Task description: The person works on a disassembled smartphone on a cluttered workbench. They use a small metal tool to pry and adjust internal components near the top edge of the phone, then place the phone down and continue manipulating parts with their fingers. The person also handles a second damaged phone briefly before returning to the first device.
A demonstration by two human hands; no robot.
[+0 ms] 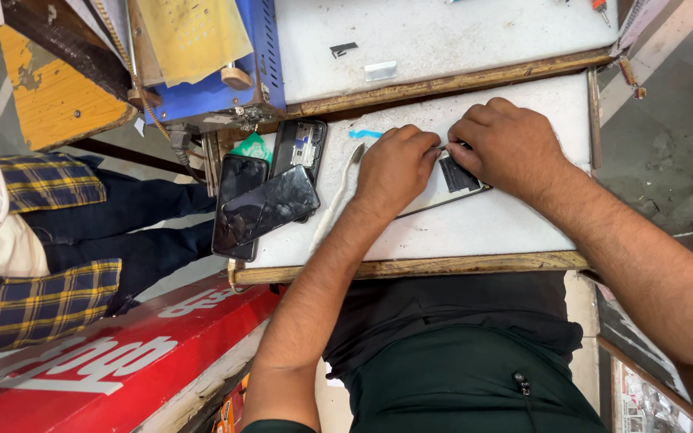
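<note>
Head: phone lies lengthwise left-right.

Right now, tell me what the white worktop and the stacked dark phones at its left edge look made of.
White worktop: seemingly painted or laminated board, matte and scuffed, with a worn wooden edge strip. Stacked dark phones: glossy glass fronts, judging by reflections and smudges; bodies hidden.

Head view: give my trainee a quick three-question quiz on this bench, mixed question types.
1. True or false: both hands rest on the opened flat phone body on the white worktop.
2. Which hand is nearer the stack of dark glossy phones: left hand or right hand?
3. Fill in: the small light blue strip lies on the ____.

Key: 1 true; 2 left hand; 3 white worktop.
</note>
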